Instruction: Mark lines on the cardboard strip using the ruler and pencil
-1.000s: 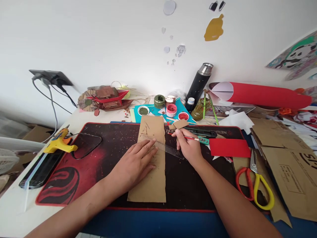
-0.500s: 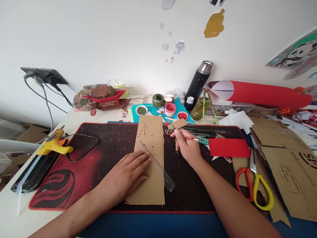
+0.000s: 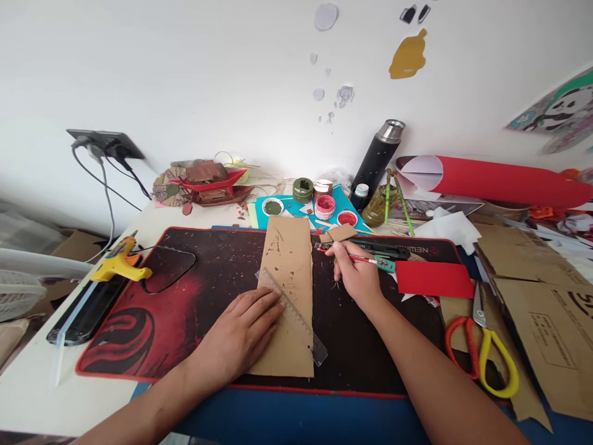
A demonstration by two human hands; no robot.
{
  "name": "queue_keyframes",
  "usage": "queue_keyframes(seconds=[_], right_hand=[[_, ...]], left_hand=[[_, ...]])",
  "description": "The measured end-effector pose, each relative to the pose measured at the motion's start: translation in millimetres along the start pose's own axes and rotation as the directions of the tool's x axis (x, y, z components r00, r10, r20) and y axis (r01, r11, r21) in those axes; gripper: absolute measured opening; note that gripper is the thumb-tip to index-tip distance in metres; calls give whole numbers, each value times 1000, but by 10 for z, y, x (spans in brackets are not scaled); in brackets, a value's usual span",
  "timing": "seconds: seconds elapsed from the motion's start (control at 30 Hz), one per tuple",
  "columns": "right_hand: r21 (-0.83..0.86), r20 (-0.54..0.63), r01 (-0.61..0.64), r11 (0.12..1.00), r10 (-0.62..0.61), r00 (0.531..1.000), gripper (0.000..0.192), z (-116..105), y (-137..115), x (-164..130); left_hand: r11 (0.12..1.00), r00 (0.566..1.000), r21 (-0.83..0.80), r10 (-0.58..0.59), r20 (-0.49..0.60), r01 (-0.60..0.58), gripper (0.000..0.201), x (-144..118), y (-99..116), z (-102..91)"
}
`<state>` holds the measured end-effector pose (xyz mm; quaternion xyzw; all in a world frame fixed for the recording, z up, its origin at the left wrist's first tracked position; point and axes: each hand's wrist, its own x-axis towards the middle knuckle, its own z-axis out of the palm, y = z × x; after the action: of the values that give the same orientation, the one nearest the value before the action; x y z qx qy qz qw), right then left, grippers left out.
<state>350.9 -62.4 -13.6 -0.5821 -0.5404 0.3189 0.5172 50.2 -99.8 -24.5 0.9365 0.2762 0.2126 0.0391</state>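
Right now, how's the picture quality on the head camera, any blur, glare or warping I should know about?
In the head view, light is soft and even, with faint shadows under the left hand and right hand; the centre is sharp, the cardboard strip and clear ruler readable; the edges smear, as at the panda poster; wide-angle bend curves the red paper roll; no strong glare.

A single head-worn camera looks forward and down from the near edge of the table (image 3: 41, 395), close above the black-and-red mat (image 3: 185, 296). It faces the white wall (image 3: 208, 74) behind the mat, both forearms entering from the bottom of the frame.
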Motion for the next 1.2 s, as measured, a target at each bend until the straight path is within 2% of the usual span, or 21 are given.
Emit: queue_keyframes(seconds=[0.27,0.9,1.2], right_hand=[[10,-10,10,1000,-10,1000,64,1,14,10],[-10,-1,6,1000,-6,1000,59,-4,26,4],[116,40,-61,991,57,998,62,72,-30,-46]], left_hand=[[1000,999,1,-10,-42,10,45,-20,13,4],[999,997,33,20,-81,-18,28,41,43,-39],[1000,996,23,21,-89,-19,26,49,50,-48]])
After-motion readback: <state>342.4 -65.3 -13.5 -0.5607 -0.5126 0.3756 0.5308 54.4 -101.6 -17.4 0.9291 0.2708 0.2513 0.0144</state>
